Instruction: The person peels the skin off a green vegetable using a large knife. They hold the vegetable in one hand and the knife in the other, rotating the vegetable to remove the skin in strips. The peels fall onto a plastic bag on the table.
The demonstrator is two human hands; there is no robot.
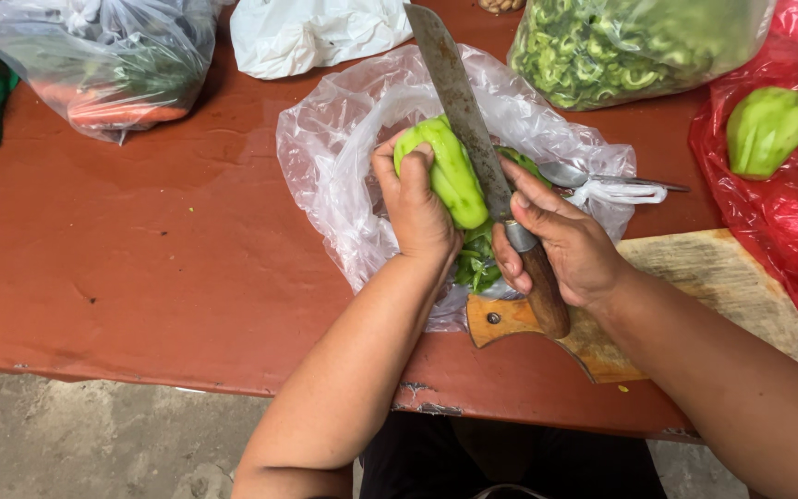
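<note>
Meanwhile left hand (415, 214) grips a green chayote (450, 173), right hand (561, 242) grips the knife (473, 139), clear bags (344, 166) crowding around.

A spoon (576, 174) and, seemingly, a bag of carrots (103, 65) rest on the table (168, 268).

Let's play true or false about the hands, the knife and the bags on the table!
1. The left hand holds a green chayote. True.
2. The right hand holds a spoon. False: it grips a wooden-handled knife; the spoon lies on the clear plastic bag.
3. The table is blue. False: it is reddish brown.
4. A peeled chayote lies on the red bag. True.
</note>
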